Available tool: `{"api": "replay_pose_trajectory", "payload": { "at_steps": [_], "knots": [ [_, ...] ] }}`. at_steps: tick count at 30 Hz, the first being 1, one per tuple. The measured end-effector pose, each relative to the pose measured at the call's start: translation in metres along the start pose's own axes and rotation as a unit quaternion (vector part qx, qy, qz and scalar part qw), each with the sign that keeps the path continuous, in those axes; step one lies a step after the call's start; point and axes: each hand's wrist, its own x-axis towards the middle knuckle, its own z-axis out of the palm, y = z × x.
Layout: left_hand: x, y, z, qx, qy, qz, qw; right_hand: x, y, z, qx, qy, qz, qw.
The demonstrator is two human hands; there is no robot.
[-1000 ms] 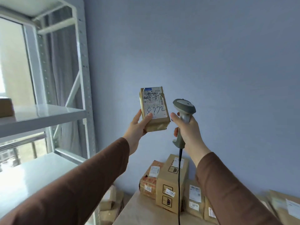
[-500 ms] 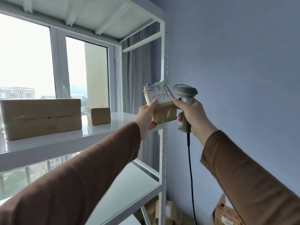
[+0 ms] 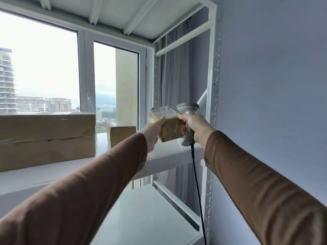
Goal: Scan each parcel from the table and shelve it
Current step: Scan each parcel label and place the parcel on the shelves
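parcel (image 3: 169,127) lowered to shelf (image 3: 123,161) | left hand (image 3: 153,132) grip holds parcel | right hand (image 3: 195,127) grips scanner (image 3: 188,121)

Left hand (image 3: 153,133) holds parcel (image 3: 169,127); right hand (image 3: 195,127) grips scanner (image 3: 188,119).

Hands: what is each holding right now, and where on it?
Left hand grips the small parcel at its left side; right hand grips the scanner by its handle.

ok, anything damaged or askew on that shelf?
The large box at the shelf's left has a dented, creased front face with a wrinkled seam across it. The small box beside it sits square. Nothing spilled.
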Motion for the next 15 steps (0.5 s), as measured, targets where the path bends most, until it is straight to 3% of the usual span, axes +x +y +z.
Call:
{"api": "replay_pose_trajectory", "payload": {
  "at_steps": [7,15],
  "knots": [
    [0.056,-0.017,-0.011,0.008,0.049,-0.011,0.999,0.062,0.03,0.027,-0.041,-0.05,0.06,0.996],
    [0.088,-0.025,-0.016,0.014,0.04,-0.031,0.999,0.084,0.036,0.042,-0.047,-0.072,0.093,0.992]
  ]
}}
